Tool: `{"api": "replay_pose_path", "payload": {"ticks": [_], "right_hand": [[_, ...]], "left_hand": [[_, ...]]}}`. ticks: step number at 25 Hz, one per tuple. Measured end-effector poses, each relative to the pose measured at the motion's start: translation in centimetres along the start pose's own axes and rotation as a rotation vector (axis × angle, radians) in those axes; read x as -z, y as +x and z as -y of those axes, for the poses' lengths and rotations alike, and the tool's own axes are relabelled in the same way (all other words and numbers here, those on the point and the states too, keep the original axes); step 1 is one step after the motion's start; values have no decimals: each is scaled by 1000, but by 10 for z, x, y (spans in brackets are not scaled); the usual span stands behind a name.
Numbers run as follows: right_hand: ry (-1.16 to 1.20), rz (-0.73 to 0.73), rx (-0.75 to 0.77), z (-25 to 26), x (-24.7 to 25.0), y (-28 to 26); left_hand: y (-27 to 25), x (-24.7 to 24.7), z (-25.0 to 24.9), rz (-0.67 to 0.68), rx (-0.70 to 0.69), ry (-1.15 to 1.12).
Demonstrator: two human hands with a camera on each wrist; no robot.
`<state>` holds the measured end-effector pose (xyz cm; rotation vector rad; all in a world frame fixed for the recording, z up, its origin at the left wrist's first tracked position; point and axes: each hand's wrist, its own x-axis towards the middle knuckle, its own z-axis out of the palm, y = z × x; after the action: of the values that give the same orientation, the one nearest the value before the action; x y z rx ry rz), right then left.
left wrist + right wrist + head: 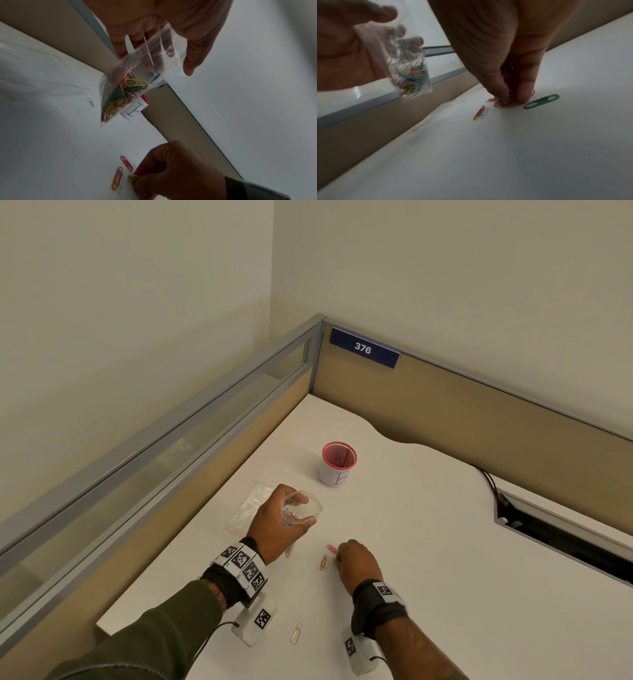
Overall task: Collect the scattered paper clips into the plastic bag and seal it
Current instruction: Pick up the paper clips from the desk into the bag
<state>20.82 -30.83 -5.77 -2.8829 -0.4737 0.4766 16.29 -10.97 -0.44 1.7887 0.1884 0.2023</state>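
At centre of the head view, the left hand [278, 522] grips a small clear plastic bag [135, 86] of coloured paper clips, mouth up to receive more. Lower right, the right hand [356, 561] pinches a yellow paper clip [130, 180] off the white worktop [428, 542]; others lie beside it.

Under the right hand [356, 561], the fingertips [502, 100] cover whatever clip sits in their grip; its colour cannot be told. The plastic bag [410, 75] at ten o'clock is blurred, its clips uncountable. The pen cup [135, 109] sits mostly hidden behind that bag.
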Motion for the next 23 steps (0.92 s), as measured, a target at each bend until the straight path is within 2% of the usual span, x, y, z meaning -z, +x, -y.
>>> {"api": "replay_pose_path", "payload": {"ticks": [3,6,8,11,15,20,23], "right_hand": [[179,8,-112,-13,8,1],[573,-67,-197,-14,34,-7],[868,-181,-177,-3,66,-18],[1142,-254,-24,30,119,-34],[1195,-229,124,64,149,-45],[957,-209,143,74,129,-41],[937,-247,145,71,127,-45]], "left_hand": [[-2,2,0,-9,2,-1],[-3,2,2,-4,1,-6],[-3,0,5,6,-3,4],[-2,-6,6,23,4,29],[-1,-17,0,59,7,91],[0,-23,-9,64,-3,150],[-4,-20,-13,60,-17,115]]}}
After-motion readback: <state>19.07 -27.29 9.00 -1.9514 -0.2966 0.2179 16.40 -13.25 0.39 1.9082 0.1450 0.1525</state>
